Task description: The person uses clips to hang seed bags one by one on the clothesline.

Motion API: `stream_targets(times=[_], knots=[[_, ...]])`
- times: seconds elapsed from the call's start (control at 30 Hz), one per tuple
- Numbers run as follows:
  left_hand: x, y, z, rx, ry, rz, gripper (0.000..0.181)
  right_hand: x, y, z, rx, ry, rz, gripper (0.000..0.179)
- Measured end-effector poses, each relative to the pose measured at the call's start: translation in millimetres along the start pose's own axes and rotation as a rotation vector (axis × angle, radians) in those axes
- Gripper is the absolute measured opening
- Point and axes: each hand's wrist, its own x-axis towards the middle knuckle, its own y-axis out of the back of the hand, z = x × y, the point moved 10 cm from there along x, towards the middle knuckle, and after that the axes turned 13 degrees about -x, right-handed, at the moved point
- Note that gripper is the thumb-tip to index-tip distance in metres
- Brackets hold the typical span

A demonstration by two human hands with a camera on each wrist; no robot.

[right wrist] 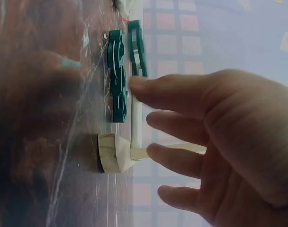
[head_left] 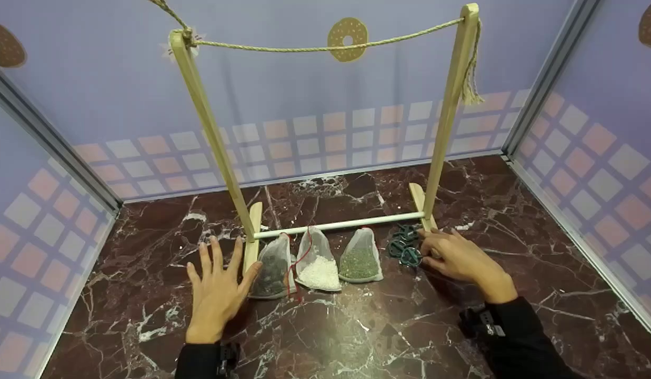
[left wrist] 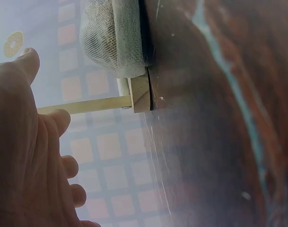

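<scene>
Head view: right fingers (head_left: 436,246) beside clips (head_left: 397,248), side wall (head_left: 593,95) well apart.

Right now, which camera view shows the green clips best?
The right wrist view: it shows the green clips largest and side-on, one at the thumb of the right hand. The head view shows them smaller, clustered, from above; the left wrist view shows none.

Three mesh bags (head_left: 319,271) centre, two wooden posts (head_left: 212,126), one rope (head_left: 283,50), one white rod (head_left: 341,226); green clips (head_left: 411,257) overlap, uncountable.
</scene>
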Motion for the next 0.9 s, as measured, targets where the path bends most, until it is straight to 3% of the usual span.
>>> stream_targets(times=[0.27,0.5,0.67,0.9], knots=[[0.4,-1.4,7.1,0.003,-0.008,-0.022,0.076,4.3,19.1,-17.7,-0.050,0.083,0.177,0.012],[0.4,-0.4,27.6,-0.022,-0.056,-0.033,0.076,7.6,36.5,-41.9,-0.036,0.142,0.275,0.012],[-1.6,4.1,53.2,-0.029,-0.129,-0.001,0.080,7.8,50.7,-68.4,-0.001,0.245,0.380,0.014],[-14.4,1.6,109.4,-0.057,-0.304,0.032,0.085,4.8,57.3,-112.8,0.044,0.399,0.429,0.016]])
